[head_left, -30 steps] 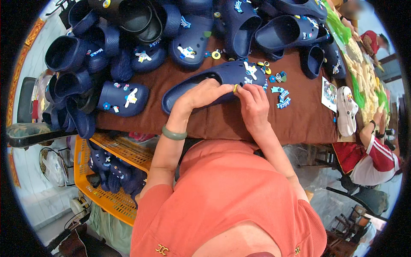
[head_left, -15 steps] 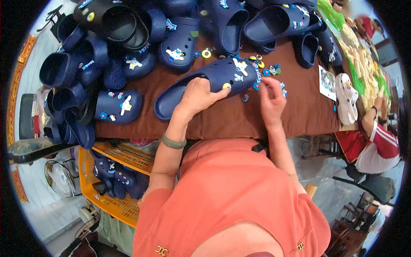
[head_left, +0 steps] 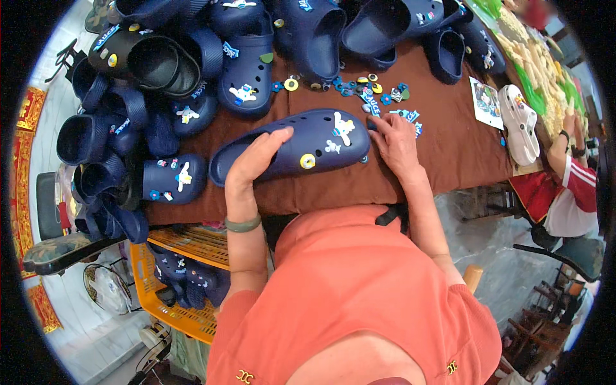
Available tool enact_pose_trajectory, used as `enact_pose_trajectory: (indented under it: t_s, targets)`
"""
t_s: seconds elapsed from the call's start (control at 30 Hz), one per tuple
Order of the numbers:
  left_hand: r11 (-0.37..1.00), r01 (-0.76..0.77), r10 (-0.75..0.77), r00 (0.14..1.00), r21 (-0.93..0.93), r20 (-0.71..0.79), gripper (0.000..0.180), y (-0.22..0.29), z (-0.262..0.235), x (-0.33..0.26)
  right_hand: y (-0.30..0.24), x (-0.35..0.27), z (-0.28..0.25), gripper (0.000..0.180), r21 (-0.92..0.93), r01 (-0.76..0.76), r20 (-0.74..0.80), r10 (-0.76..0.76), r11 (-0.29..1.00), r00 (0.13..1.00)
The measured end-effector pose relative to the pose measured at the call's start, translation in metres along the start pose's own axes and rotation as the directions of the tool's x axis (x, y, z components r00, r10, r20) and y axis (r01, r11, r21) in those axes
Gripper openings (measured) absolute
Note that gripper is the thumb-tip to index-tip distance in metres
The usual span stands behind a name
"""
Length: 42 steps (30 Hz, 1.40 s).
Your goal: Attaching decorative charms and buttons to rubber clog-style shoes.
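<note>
A slatted orange crate (head_left: 192,247) of clogs sits on the floor at left, below heaped smooth navy clogs (head_left: 154,83). The left hand (head_left: 256,160) clamps the rim of a perforated navy foam clog (head_left: 301,144) lying on the brown cloth-covered table (head_left: 449,154). The right hand (head_left: 394,141), fingers spread, touches small rubbery charms (head_left: 378,93) beside its toe.

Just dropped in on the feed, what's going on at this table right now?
A person in an orange top steadies a navy clog with the left hand on a brown-covered table. The clog already carries a white figure charm and a yellow ring charm. The right hand reaches into a scatter of loose charms beside its toe. More navy clogs are piled to the left and behind, and others sit in a yellow crate below.
</note>
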<state>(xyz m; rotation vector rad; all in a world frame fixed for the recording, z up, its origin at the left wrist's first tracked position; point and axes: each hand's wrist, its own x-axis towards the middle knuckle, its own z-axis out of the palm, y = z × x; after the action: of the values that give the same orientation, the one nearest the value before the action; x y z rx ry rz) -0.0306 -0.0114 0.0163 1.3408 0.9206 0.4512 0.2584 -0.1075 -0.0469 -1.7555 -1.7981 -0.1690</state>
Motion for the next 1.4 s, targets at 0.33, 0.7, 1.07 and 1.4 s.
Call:
enact_pose_trajectory:
  t_s: [0.33, 0.7, 1.07, 1.4]
  targets:
    - [0.978, -0.206, 0.162, 0.857, 0.037, 0.489, 0.073, 0.0, -0.012, -0.011, -0.007, 0.01, -0.01, 0.013, 0.363, -0.181, -0.022, 0.203, 0.914, 0.979]
    - [0.961, -0.255, 0.171, 0.848, 0.103, 0.502, 0.071, -0.002, -0.009, -0.007, -0.065, 0.087, -0.009, 0.019, 0.815, -0.375, 0.447, -0.069, 0.441, 0.892]
    - [0.679, -0.477, 0.405, 0.877, 0.558, 0.256, 0.037, -0.033, -0.007, 0.001, -0.068, 0.098, 0.008, 0.017, 0.638, -0.479, 0.671, -0.129, 0.603, 0.73]
    - [0.822, -0.526, 0.501, 0.85, 0.218, 0.162, 0.055, -0.008, 0.037, -0.005, -0.061, 0.094, -0.026, 0.015, 0.637, -0.071, 0.357, -0.212, 0.768, 0.91]
